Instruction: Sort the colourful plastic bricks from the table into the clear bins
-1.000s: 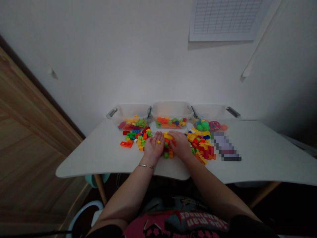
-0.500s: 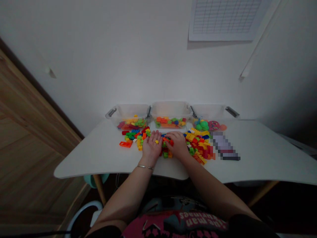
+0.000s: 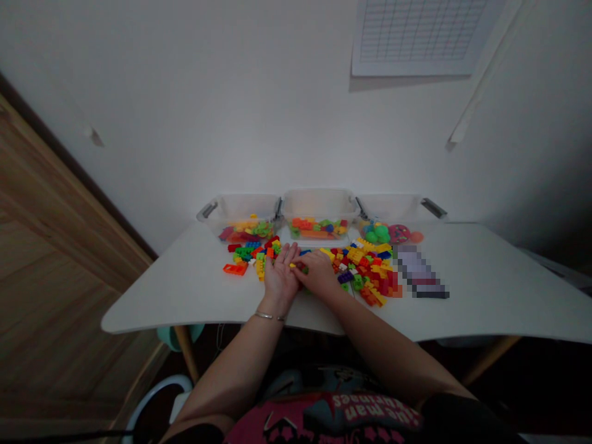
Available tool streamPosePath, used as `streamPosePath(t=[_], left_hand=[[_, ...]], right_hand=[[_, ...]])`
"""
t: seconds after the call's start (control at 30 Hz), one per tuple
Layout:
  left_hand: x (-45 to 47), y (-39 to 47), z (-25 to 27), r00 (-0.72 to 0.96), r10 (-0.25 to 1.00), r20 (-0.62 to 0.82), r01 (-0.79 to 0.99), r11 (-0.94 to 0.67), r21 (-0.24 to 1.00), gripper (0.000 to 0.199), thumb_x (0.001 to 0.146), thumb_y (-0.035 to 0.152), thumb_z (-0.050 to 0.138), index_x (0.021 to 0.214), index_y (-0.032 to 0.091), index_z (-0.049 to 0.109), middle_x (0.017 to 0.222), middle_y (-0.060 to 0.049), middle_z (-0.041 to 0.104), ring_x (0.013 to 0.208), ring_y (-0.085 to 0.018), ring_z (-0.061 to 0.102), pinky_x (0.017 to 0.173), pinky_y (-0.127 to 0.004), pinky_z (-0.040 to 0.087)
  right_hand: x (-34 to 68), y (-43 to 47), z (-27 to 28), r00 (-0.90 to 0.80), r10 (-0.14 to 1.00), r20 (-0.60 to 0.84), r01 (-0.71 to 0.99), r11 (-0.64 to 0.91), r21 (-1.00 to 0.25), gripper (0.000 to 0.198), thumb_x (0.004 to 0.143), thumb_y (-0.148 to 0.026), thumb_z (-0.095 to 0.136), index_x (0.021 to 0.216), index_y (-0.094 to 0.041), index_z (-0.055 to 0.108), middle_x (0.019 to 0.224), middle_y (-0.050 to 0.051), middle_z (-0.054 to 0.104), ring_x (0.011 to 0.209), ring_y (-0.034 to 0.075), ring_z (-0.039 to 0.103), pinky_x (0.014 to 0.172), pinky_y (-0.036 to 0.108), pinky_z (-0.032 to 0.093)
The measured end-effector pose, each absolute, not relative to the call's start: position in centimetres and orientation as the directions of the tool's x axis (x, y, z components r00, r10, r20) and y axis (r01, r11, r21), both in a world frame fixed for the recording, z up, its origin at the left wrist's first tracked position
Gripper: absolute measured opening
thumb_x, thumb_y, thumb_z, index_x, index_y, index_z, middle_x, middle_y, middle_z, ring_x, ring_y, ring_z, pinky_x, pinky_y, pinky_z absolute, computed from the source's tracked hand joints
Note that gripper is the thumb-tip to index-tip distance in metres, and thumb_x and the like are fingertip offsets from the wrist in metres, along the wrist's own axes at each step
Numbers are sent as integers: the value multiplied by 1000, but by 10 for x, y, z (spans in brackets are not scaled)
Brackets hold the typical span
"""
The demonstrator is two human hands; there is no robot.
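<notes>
The bricks point(image 3: 355, 254) look plastic, the tabletop point(image 3: 185, 299) smooth and matt.

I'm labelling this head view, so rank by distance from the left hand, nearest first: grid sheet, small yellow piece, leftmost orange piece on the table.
1. Small yellow piece: at the left hand.
2. Orange piece: left side, on the table.
3. Grid sheet: upper right, on the wall.

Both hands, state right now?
Left hand: open, palm up.
Right hand: at a small yellow piece over the left palm; grip can't be told.

A gridded paper point(image 3: 414, 38) hangs on the wall point(image 3: 222, 111)
</notes>
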State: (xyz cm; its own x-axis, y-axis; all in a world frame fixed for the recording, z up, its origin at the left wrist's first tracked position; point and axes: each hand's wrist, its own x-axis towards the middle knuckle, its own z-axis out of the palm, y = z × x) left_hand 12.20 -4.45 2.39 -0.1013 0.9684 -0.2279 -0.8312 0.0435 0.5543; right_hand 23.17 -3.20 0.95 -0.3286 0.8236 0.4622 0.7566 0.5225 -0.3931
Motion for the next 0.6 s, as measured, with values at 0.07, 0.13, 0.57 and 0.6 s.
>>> streamPosePath(t=[0.07,0.13,0.57,0.6], left_hand=[[121,-43,21,-118,974,-195,-804,22,594,59,100,51,20,120,14,61,138,-16,59,120,-21,62,106,-36,46],[117,-39,17,-163,978,-129,-731,-32,682,54,100,48,22,119,16,62,139,-15,59,121,-20,62,109,-36,44],[91,-42,-4,5,920,391,974,-94,207,49,92,39,50,134,16,60,155,-18,40,147,-40,27,118,-65,13],[91,-42,-6,11,920,391,974,-99,206,49,92,40,50,133,17,61,155,-18,40,147,-40,26,118,-65,13]], right_hand=[[233,-31,8,-306,828,469,752,513,-415,13,85,-29,66,93,-24,75,96,4,74,92,22,60,88,36,40],[235,-31,6,-280,831,481,753,500,-427,13,85,-28,66,94,-24,74,96,4,74,93,22,60,88,36,40],[248,-35,2,-219,854,472,822,422,-382,16,87,-30,62,95,-23,73,98,7,72,99,25,59,92,39,41],[249,-35,3,-209,855,475,815,421,-399,15,86,-29,62,95,-23,73,98,7,72,99,25,59,92,39,41]])
